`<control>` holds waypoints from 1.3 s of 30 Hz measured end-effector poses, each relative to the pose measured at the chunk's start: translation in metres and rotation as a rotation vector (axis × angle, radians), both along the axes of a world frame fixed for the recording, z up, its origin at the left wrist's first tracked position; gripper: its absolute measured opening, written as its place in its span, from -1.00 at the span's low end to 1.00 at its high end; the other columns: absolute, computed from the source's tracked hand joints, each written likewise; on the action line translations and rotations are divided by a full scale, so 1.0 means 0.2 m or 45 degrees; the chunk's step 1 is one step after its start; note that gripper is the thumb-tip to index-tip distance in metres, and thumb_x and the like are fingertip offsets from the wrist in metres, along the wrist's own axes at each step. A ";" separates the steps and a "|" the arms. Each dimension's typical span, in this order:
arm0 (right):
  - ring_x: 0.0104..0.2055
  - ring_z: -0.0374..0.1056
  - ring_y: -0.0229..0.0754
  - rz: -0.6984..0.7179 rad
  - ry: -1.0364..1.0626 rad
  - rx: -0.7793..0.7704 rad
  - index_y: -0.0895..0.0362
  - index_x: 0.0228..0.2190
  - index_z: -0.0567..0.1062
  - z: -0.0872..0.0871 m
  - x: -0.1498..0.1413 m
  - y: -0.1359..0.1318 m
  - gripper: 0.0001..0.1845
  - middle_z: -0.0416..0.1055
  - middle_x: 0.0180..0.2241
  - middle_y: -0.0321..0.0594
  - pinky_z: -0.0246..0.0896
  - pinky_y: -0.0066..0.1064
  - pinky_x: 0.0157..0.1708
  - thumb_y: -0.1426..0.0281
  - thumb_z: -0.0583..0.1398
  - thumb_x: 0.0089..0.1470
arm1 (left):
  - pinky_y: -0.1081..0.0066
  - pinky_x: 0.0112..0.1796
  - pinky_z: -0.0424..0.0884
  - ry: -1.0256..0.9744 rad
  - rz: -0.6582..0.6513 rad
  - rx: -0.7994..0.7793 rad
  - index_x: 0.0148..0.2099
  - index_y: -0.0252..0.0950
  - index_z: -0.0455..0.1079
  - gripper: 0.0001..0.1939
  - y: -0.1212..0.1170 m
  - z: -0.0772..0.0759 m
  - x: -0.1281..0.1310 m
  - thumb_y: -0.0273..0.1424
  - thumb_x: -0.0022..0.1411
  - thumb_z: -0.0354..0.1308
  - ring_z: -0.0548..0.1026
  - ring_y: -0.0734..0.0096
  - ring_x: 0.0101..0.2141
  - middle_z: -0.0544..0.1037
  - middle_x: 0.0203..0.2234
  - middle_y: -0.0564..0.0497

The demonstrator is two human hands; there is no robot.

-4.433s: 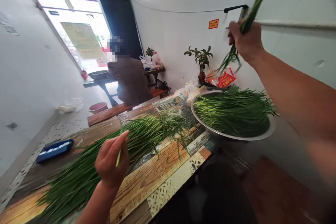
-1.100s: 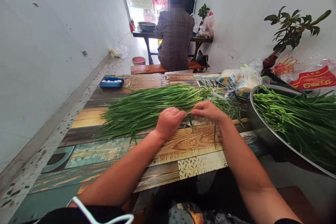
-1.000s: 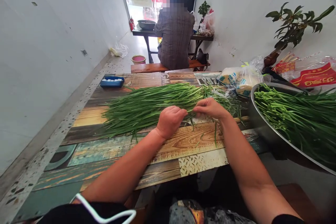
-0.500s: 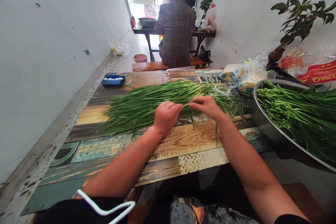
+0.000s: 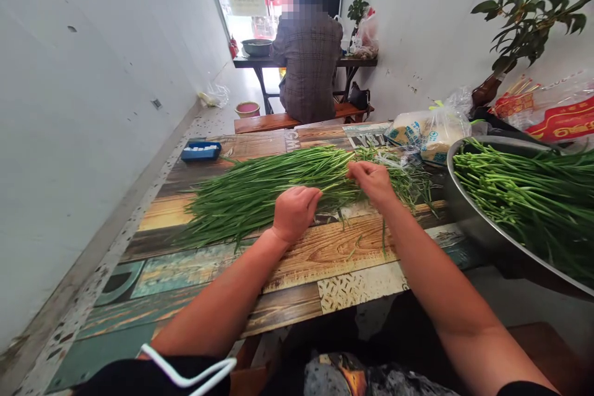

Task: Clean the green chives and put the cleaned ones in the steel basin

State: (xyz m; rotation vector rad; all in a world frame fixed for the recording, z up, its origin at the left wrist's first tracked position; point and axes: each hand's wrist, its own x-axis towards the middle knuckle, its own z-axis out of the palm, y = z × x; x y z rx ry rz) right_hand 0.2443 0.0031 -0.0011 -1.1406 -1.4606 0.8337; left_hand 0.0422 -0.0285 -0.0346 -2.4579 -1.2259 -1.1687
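Note:
A long heap of garlic chives lies across the table, leafy tips to the left and pale ends to the right. My left hand is closed at the near side of the heap, with a pale chive stem end sticking out past its thumb and finger. Higher and to the right, my right hand is pinched closed beside the pale ends of the heap. What its fingertips hold, if anything, is too small to make out. Loose trimmings lie just beyond the right hand.
A large metal bowl of chives stands at the right. Behind it are plastic-wrapped packages, a red-printed bag and a plant. A blue box sits far left on the table. A person sits at another table.
My right hand has moved away from my left, up and to the right. The left hand stays nearly in place, a stem end still showing at its fingertips.

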 end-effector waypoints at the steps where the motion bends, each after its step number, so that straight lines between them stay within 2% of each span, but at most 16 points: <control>1: -0.55 0.16 -0.36 0.094 -0.146 0.073 0.16 -0.56 0.50 0.00 0.00 -0.01 -0.61 0.39 -0.52 -0.26 0.06 -0.50 -0.56 0.05 0.25 -0.10 | 0.42 -0.38 0.27 0.006 -0.001 -0.006 -0.34 -0.29 0.42 -0.72 0.00 0.00 0.00 -0.33 0.33 -0.05 0.45 0.42 -0.45 0.54 -0.50 -0.01; 4: -0.47 0.25 -0.31 0.322 -0.431 0.228 0.13 -0.48 0.56 0.00 -0.02 -0.03 -0.73 0.43 -0.48 -0.25 0.12 -0.45 -0.45 0.17 0.27 -0.08 | 0.42 -0.38 0.27 0.010 0.008 -0.020 -0.33 -0.29 0.43 -0.72 0.01 0.00 -0.01 -0.32 0.34 -0.05 0.44 0.42 -0.46 0.54 -0.51 -0.02; 7: -0.48 0.27 -0.30 0.295 -0.421 0.204 0.14 -0.56 0.54 0.00 -0.05 -0.05 -0.74 0.41 -0.57 -0.28 0.13 -0.44 -0.42 0.22 0.23 -0.02 | 0.42 -0.37 0.28 -0.024 0.005 -0.034 -0.34 -0.29 0.43 -0.72 0.01 0.00 0.00 -0.32 0.33 -0.04 0.45 0.42 -0.45 0.55 -0.50 -0.02; 11: -0.51 0.24 -0.31 0.086 -0.170 0.077 0.15 -0.54 0.52 -0.04 -0.10 -0.05 -0.75 0.40 -0.58 -0.32 0.12 -0.45 -0.46 0.22 0.22 -0.04 | 0.43 -0.36 0.30 -0.070 -0.058 -0.083 -0.35 -0.29 0.43 -0.73 0.00 0.00 0.02 -0.34 0.33 -0.03 0.47 0.42 -0.44 0.56 -0.48 -0.02; 14: -0.52 0.19 -0.33 -0.018 -0.020 0.060 0.16 -0.54 0.49 -0.08 -0.15 -0.06 -0.75 0.35 -0.58 -0.34 0.09 -0.46 -0.47 0.21 0.23 -0.07 | 0.43 -0.35 0.32 -0.093 -0.089 -0.111 -0.36 -0.28 0.43 -0.73 -0.01 0.01 0.03 -0.34 0.32 -0.03 0.48 0.42 -0.44 0.56 -0.48 -0.02; 18: -0.57 0.08 -0.38 -0.003 0.312 -0.044 0.13 -0.56 0.40 -0.09 -0.20 -0.06 -0.70 0.23 -0.62 -0.40 0.03 -0.49 -0.55 0.15 0.26 -0.12 | 0.43 -0.36 0.32 -0.119 -0.075 -0.116 -0.35 -0.29 0.43 -0.74 -0.01 0.01 0.03 -0.35 0.32 -0.02 0.49 0.42 -0.44 0.56 -0.47 -0.02; 22: -0.58 0.11 -0.40 0.069 0.733 -0.149 0.11 -0.58 0.28 -0.02 -0.15 -0.04 -0.56 0.23 -0.58 -0.40 0.05 -0.52 -0.59 0.03 0.27 -0.19 | 0.44 -0.37 0.30 -0.087 -0.046 -0.120 -0.37 -0.28 0.43 -0.73 0.00 0.00 0.02 -0.34 0.32 -0.02 0.48 0.42 -0.45 0.55 -0.50 -0.01; 25: -0.63 0.08 -0.43 0.076 0.622 -0.220 0.13 -0.66 0.26 0.02 -0.08 -0.02 -0.50 0.22 -0.63 -0.39 -0.03 -0.54 -0.67 -0.02 0.27 -0.19 | 0.44 -0.38 0.29 -0.044 0.004 -0.071 -0.37 -0.28 0.43 -0.72 -0.01 0.00 0.01 -0.33 0.32 -0.02 0.47 0.42 -0.45 0.54 -0.52 -0.01; 27: -0.67 0.04 -0.45 0.068 0.416 -0.308 0.15 -0.65 0.34 0.02 -0.06 -0.02 -0.54 0.25 -0.66 -0.39 -0.11 -0.55 -0.71 0.02 0.30 -0.23 | 0.44 -0.38 0.28 -0.023 0.038 -0.019 -0.36 -0.28 0.43 -0.73 -0.01 0.01 0.00 -0.33 0.32 -0.02 0.45 0.42 -0.45 0.53 -0.52 -0.01; 30: -0.69 0.05 -0.45 0.108 0.198 -0.445 0.19 -0.59 0.47 -0.01 -0.07 -0.04 -0.62 0.28 -0.69 -0.39 -0.13 -0.56 -0.73 0.11 0.34 -0.27 | 0.43 -0.38 0.27 -0.011 0.069 0.064 -0.33 -0.28 0.42 -0.76 -0.01 0.01 0.00 -0.34 0.31 -0.01 0.44 0.41 -0.45 0.53 -0.50 -0.01; 32: -0.70 0.07 -0.45 0.149 0.194 -0.502 0.20 -0.57 0.50 -0.02 -0.09 -0.05 -0.65 0.29 -0.70 -0.38 -0.12 -0.56 -0.75 0.14 0.32 -0.26 | 0.41 -0.36 0.27 -0.004 0.086 0.101 -0.29 -0.28 0.42 -0.78 -0.01 0.01 -0.01 -0.34 0.32 -0.02 0.44 0.40 -0.44 0.53 -0.49 -0.02; 39: -0.71 0.10 -0.45 0.291 0.453 -0.610 0.22 -0.59 0.49 -0.01 -0.12 -0.06 -0.70 0.30 -0.69 -0.38 -0.09 -0.57 -0.77 0.23 0.34 -0.32 | 0.41 -0.37 0.27 0.060 0.100 0.153 -0.24 -0.27 0.43 -0.79 0.00 0.00 -0.01 -0.35 0.32 -0.02 0.42 0.41 -0.45 0.51 -0.51 -0.01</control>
